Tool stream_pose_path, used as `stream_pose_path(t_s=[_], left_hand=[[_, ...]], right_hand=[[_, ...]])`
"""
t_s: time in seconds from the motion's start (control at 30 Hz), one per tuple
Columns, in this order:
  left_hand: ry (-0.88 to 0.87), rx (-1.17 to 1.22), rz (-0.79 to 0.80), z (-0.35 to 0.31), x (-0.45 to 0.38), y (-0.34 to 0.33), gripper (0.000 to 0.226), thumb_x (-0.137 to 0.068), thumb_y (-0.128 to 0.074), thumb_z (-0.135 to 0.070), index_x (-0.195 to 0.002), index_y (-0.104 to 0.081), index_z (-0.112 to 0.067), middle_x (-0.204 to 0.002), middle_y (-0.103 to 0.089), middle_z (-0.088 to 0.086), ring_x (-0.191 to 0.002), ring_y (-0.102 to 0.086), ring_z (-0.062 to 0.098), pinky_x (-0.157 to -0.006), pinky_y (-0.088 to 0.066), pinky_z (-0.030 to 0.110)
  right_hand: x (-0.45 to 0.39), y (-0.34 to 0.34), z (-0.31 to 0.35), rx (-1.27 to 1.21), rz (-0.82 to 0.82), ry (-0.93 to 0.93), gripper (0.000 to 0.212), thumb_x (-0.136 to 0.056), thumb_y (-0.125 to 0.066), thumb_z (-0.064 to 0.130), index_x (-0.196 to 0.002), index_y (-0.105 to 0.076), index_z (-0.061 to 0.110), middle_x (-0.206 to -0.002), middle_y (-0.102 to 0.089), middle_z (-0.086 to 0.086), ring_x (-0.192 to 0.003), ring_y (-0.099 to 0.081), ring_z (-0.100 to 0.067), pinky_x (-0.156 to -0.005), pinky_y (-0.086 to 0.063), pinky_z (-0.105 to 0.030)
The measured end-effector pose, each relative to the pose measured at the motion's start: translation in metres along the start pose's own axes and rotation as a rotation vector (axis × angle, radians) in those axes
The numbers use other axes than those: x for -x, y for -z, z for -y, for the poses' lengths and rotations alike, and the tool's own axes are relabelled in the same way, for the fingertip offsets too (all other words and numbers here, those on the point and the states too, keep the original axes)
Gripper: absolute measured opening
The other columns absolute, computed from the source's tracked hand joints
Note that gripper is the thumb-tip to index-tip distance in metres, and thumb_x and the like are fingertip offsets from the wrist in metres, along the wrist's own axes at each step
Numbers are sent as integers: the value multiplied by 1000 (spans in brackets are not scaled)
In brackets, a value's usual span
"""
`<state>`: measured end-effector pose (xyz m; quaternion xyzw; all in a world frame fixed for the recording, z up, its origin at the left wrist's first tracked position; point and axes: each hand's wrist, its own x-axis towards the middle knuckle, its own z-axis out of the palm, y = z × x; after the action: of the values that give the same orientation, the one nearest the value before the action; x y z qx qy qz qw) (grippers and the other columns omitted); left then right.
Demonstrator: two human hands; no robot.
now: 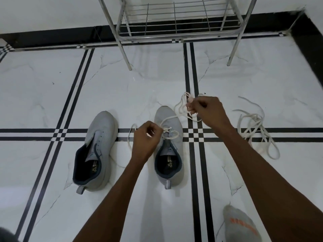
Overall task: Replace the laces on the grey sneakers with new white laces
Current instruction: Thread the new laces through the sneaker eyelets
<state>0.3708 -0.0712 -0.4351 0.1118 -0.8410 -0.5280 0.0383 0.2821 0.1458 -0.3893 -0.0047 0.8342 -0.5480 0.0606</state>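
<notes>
Two grey sneakers stand on the tiled floor with toes pointing away from me. The left sneaker (100,151) has bare eyelets and no lace. The right sneaker (169,147) has a white lace (170,133) crossed through its lowest eyelets. My left hand (146,138) pinches one end of that lace beside the shoe's left side. My right hand (205,109) is raised past the toe and grips the bunched other end of the lace (181,105).
A loose pile of off-white laces (257,126) lies on the floor to the right. A metal shoe rack (176,23) stands against the wall ahead. A foot in a grey sock (241,224) shows at the bottom right.
</notes>
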Motion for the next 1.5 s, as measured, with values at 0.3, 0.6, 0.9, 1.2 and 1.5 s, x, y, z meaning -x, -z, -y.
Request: stream_pose_path(t_s=[0.3,0.6,0.9,1.2,1.5], left_hand=[[-34,-5,161,6,3,-7,53,-90,-72,-21,-140,-53,-20,-121,-67,-4,-106,-64,9,-90,-55,24],[36,-52,-95,17,5,-1,11,-90,-76,-25,-86,-72,-15,-77,-71,-7,-72,-66,6,-65,-51,15],[29,-99,80,22,20,-4,38,-82,-82,-34,-111,-62,-20,-105,-64,-8,-96,-60,7,-76,-49,15],[-3,-376,125,6,12,6,39,-79,-82,-42,-99,-79,-8,-85,-77,4,-75,-71,15,-76,-61,35],[287,-39,22,20,18,3,21,-97,-63,-29,-93,-81,-19,-80,-76,0,-70,-64,10,-72,-57,34]], right_hand=[[7,-47,-1,129,165,147,20,-93,-65,5,-107,-77,12,-87,-73,-1,-66,-70,-7,-66,-52,-14],[19,-65,-9,241,359,183,17,-82,-81,36,-84,-80,19,-80,-74,8,-71,-67,-3,-69,-55,-23],[18,-73,-24,445,235,157,9,-78,-72,9,-81,-80,12,-84,-76,-2,-76,-68,-13,-70,-52,-21],[20,-81,-26,341,303,163,6,-81,-75,10,-83,-80,9,-89,-74,5,-67,-55,12,-65,-39,-3],[20,-86,-24,375,327,157,5,-82,-76,11,-82,-81,11,-78,-74,0,-59,-56,5,-59,-42,-4]])
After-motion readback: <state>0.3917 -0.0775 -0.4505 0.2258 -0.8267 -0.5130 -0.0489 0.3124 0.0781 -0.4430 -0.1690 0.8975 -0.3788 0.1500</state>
